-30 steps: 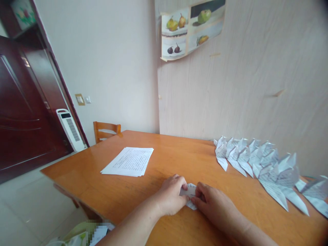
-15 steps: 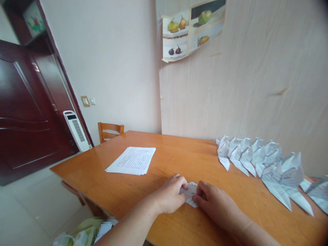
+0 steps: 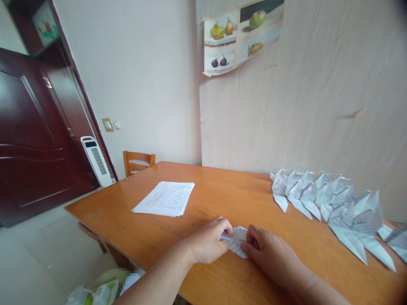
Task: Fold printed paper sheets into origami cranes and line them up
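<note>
While left hand (image 3: 211,240) and right hand (image 3: 271,253) pinch one folded paper (image 3: 238,245), creasing seems the step, next wanting steady pressure.

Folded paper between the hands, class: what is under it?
The wooden table shows around the folded paper; what lies underneath is covered. The left hand and right hand partly cover it.

From my end, both ends of the folded paper (image 3: 238,245) are covered.
The left fingers (image 3: 226,225) hide one end, the right fingers (image 3: 250,250) the other, and I can't read its print. Characters on the printed sheets (image 3: 165,198) are too small for me too. At lower left, pixelation masks things beside the plastic bag (image 3: 106,293), which the bottom edge crops. The right edge cuts off a folded model (image 3: 399,241); the top edge clips the fruit picture (image 3: 222,46).
</note>
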The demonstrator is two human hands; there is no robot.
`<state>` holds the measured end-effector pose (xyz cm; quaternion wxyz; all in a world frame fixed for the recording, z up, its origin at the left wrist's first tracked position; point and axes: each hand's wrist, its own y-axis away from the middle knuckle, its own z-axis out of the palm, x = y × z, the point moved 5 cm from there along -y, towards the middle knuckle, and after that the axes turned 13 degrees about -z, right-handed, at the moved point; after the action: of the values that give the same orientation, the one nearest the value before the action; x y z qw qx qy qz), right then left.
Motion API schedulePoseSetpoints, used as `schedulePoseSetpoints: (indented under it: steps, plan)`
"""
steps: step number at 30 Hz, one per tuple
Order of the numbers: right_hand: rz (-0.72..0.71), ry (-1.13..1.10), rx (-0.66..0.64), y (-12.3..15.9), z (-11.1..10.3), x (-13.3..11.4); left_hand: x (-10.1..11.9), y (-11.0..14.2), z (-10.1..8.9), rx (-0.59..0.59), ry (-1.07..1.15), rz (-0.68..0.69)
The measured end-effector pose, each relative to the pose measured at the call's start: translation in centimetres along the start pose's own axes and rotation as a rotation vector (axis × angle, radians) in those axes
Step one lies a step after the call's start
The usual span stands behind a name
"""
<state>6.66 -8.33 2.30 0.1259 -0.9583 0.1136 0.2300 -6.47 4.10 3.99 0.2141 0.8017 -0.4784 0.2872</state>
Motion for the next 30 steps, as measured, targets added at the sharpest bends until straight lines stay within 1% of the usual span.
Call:
schedulePoseSetpoints:
  steps: [17,19,22,24,26,30]
  plan:
    - [0.006,0.002,-0.017,0.1,-0.2,-0.3,-0.3,0.2,-0.6,-0.036,0.043,-0.074]
    - [0.013,-0.003,-0.024,0.0,-0.1,-0.3,-0.4,0.3,-0.5,-0.024,0.062,-0.084]
    - [0.014,-0.009,-0.025,0.0,-0.2,-0.3,-0.3,0.6,-0.5,0.028,0.105,-0.083]
    - [0.004,-0.013,-0.015,0.0,-0.2,-0.4,-0.1,0.9,-0.5,0.071,0.123,-0.048]
    - [-0.009,-0.03,-0.006,0.2,-0.3,-0.4,0.3,1.1,-0.3,0.095,0.113,0.021]
    - [-0.037,-0.101,0.019,0.4,-0.3,-0.1,0.7,1.2,0.4,0.102,0.036,0.146]
